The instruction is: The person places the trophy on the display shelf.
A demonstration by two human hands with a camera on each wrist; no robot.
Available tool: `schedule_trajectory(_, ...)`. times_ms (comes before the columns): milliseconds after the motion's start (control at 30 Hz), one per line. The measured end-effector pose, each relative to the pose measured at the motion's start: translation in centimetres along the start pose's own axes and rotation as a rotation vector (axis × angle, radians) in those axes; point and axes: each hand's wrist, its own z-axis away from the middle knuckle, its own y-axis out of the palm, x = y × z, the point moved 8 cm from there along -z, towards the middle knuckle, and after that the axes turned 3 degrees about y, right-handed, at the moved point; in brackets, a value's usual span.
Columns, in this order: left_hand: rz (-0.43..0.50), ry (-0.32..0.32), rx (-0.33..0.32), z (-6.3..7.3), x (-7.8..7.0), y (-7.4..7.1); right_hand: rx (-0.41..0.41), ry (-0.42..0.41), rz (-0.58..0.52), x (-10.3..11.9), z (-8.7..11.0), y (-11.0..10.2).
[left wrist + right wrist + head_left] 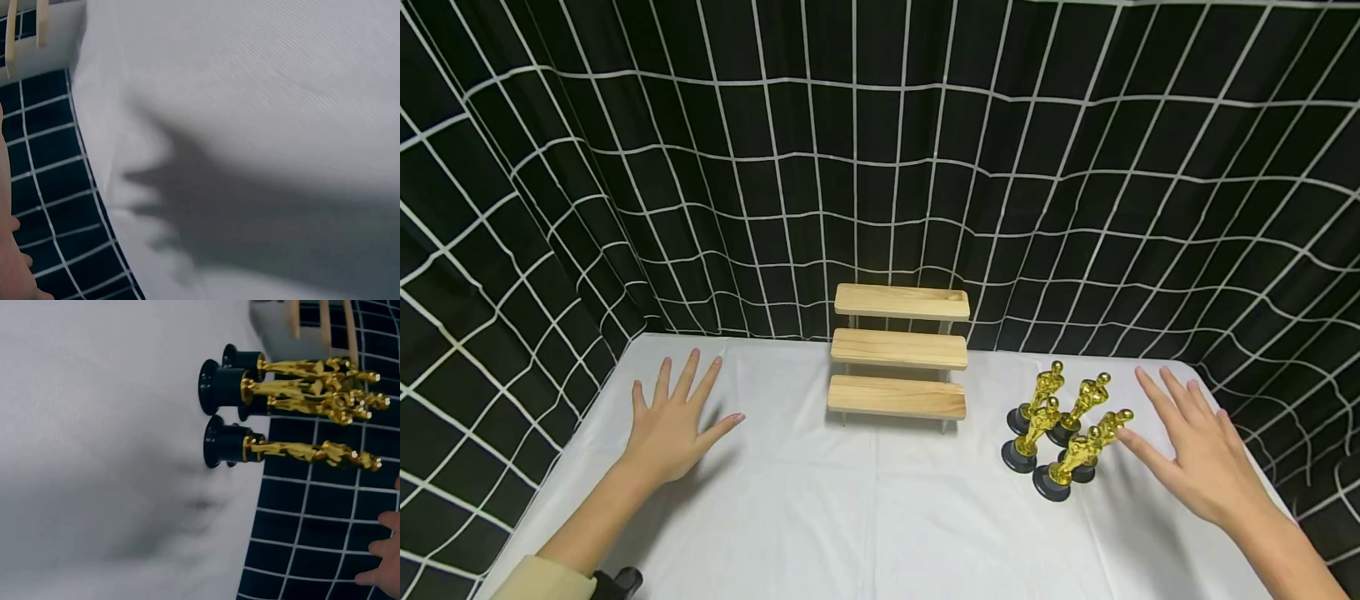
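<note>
My left hand [667,435] hovers over the left side of the white-covered table, fingers spread and holding nothing. At the right, my right hand [1208,460] is likewise spread and free, its thumb close beside several gold trophy statuettes [1078,454] on round black bases. They stand upright in a tight cluster; the right wrist view shows the same gold figures [300,450] sideways. A wooden three-tier display stand [898,348] sits at the back centre, its steps bare. Only the edge of the left hand [14,269] enters the left wrist view, above its shadow.
The white cloth [820,517] covers the table, with creases down its middle. A black curtain with a white grid [895,183] surrounds the back and both sides. A dark band [613,583] circles the left wrist near a beige sleeve [542,579].
</note>
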Motion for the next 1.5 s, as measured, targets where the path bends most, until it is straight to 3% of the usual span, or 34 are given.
schedule_trajectory(333, 0.043, 0.018, 0.016, -1.7, -2.7, 1.2, -0.059, -0.067, -0.179, 1.9, -0.1, -1.6)
schedule_trajectory(667, 0.129, 0.052, 0.031, -3.4, -6.0, 2.5, -0.107, -0.010, -0.201, 3.3, 0.3, -2.0)
schedule_trajectory(933, 0.382, 0.032, 0.085, -4.5, -8.3, 3.8, -0.280, -0.106, -0.330, 4.8, 0.8, -2.5)
schedule_trajectory(1200, 0.631, 0.017, 0.047, -5.2, -10.1, 4.8, -0.244, -0.100, -0.427, 5.6, 1.0, -1.5)
schedule_trajectory(1500, 0.758, -0.028, 0.006, -5.8, -11.2, 5.9, -0.208, -0.083, -0.461, 5.7, 1.1, -0.3)
